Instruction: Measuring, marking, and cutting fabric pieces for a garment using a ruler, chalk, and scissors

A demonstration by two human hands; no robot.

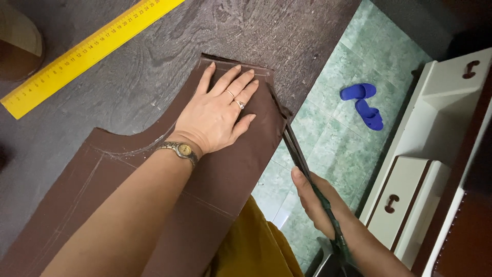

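A left hand (218,115), fingers spread flat, pins brown fabric (154,190) to a dark table (154,66), while the right hand (318,205), curled shut around scissors (302,164), works the blades along the fabric's right edge, at the table's rim. Chalk lines mark the cloth; the curved left edge and the top look already cut, and the cut on the right side appears close to the top corner. A yellow ruler (87,48) lies up-left of the fabric, blue slippers (364,102) on the floor to its right.
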